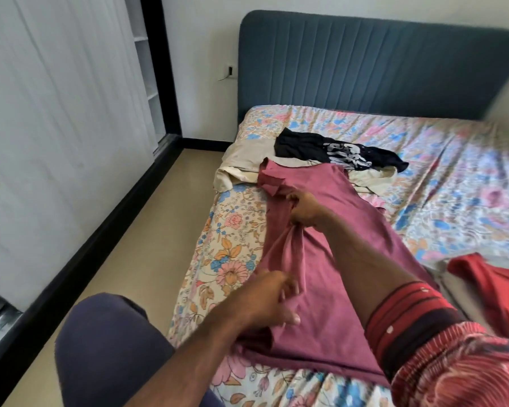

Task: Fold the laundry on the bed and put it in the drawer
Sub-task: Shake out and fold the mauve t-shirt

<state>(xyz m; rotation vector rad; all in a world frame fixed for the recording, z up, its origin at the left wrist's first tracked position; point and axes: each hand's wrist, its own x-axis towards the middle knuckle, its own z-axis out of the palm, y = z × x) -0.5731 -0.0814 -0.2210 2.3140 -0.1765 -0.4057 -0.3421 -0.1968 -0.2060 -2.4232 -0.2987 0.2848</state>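
A soft maroon cotton T-shirt (321, 259) lies lengthwise on the floral-printed bed sheet (227, 245) and is being folded. Its left edge is pinched shut in the right hand (307, 211) — farther up — and in the left hand (272, 301), nearer the hem. Next, that gathered edge likely needs carrying across, flat.

maroon shirt (329, 230), floral sheet (453, 160), teal headboard (365, 69)

A home bedroom: a bed (423, 171) with a floral sheet and a padded blue headboard (365, 71) at twelve o'clock, loose clothes (329, 151) lying on it, and what looks like a white sliding wardrobe (56, 113) at nine o'clock.
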